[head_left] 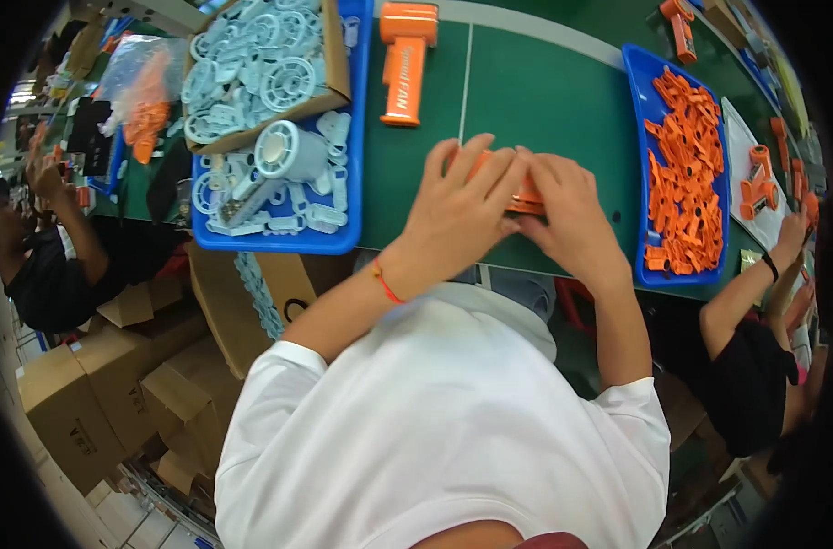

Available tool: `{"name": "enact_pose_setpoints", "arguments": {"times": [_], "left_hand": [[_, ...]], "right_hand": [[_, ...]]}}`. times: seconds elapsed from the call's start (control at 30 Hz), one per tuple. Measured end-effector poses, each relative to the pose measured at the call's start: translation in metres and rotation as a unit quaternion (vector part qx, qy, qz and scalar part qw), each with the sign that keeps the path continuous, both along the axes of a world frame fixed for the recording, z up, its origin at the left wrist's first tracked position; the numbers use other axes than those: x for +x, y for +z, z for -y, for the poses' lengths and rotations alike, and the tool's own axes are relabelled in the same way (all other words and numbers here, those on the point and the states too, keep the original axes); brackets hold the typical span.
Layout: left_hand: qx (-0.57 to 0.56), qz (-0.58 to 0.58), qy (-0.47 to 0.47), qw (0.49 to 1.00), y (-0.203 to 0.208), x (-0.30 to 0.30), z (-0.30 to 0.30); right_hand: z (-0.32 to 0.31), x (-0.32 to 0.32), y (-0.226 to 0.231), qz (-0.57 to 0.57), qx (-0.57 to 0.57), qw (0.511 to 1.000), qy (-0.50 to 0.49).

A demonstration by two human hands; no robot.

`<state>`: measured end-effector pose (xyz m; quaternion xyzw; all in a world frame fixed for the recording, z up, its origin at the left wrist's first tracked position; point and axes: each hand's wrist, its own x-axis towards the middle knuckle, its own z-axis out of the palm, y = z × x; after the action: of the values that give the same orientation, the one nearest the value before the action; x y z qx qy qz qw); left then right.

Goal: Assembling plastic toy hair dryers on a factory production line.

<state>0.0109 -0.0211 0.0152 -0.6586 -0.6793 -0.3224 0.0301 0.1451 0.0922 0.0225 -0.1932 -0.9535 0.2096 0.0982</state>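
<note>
Over the near part of the green table, my left hand (455,206) and my right hand (570,209) meet around an orange plastic fan part (528,196). Most of it is covered by my fingers, so its full shape cannot be seen. My left fingers curve over its top and left side, while the right hand grips its right end. Farther off, an orange handheld fan (405,69) lies on the table beside the left tray, apart from both hands.
A blue tray (279,242) at left holds light-blue plastic parts, a cardboard box (338,55) of more parts and a white spool (288,151). Another blue tray (638,165) at right contains small orange pieces. People work on either side; cartons (96,403) stand lower left.
</note>
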Motion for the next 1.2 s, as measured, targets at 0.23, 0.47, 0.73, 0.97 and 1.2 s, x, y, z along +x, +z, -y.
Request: {"name": "enact_pose_setpoints", "arguments": {"times": [0.23, 0.47, 0.73, 0.97, 1.2], "left_hand": [[-0.021, -0.109, 0.017, 0.994, -0.011, 0.003, -0.014], [0.009, -0.157, -0.002, 0.988, -0.021, 0.001, -0.021], [0.016, -0.182, 0.013, 0.983, -0.024, 0.006, -0.023], [-0.026, -0.096, -0.01, 0.995, -0.013, -0.001, -0.022], [0.035, -0.074, 0.047, 0.996, 0.01, 0.001, -0.011]], "right_hand": [[-0.003, 0.022, -0.019, -0.059, -0.042, 0.997, -0.011], [-0.004, 0.02, -0.029, -0.108, 0.081, 0.99, 0.033], [0.005, 0.019, -0.038, -0.136, 0.038, 0.99, -0.028], [-0.002, 0.016, -0.024, -0.113, -0.041, 0.993, -0.012], [0.0, 0.022, -0.028, -0.118, -0.08, 0.989, -0.037]]}}
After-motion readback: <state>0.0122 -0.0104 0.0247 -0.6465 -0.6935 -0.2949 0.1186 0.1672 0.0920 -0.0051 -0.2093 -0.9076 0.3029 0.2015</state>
